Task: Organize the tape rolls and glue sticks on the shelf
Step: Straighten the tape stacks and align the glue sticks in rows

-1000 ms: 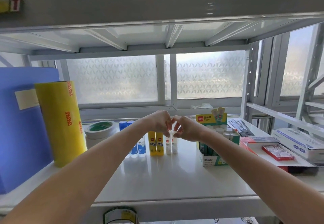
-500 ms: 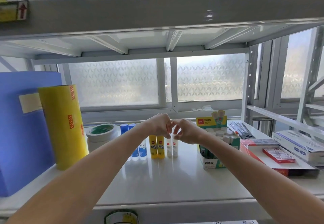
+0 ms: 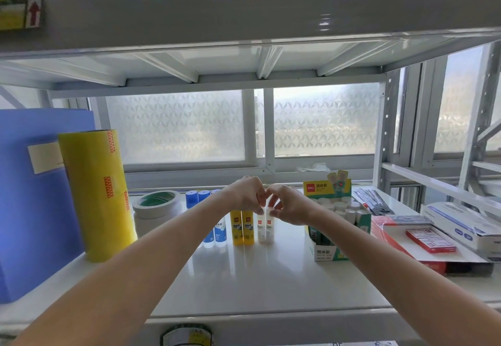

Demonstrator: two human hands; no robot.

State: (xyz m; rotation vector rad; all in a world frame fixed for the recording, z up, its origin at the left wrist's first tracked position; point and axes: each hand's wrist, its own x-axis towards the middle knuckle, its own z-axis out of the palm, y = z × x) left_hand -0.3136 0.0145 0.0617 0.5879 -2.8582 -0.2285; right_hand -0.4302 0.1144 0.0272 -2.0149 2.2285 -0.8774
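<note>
Both arms reach in over the glossy white metal shelf [image 3: 271, 278]. The left hand [image 3: 245, 195] has its fingers curled down and pinches the cap of a slim white glue stick [image 3: 261, 229]. The right hand [image 3: 291, 204] does the same with thumb and fingertips on the second white glue stick [image 3: 269, 229], which touches the first on its right. The two hands meet knuckle to knuckle above them.

Both sticks stand upright at about the middle of the shelf, long axis vertical, caps up and bases on the surface. Just left of them stand two yellow glue sticks [image 3: 242, 227], also upright. Further left is a cluster of blue-capped glue sticks [image 3: 214, 233], partly hidden behind the left forearm.

Far left, a flat white tape roll with a green core [image 3: 157, 204] lies on its side with its hole facing up. Next to it stands a tall yellow roll of film [image 3: 97, 194], beside a blue plastic file box [image 3: 35, 210]. Right of the hands sits an open green-and-yellow cardboard box of glue sticks [image 3: 329, 250], their white caps pointing up. Beyond that lies a red-and-white carton [image 3: 401, 240].
</note>
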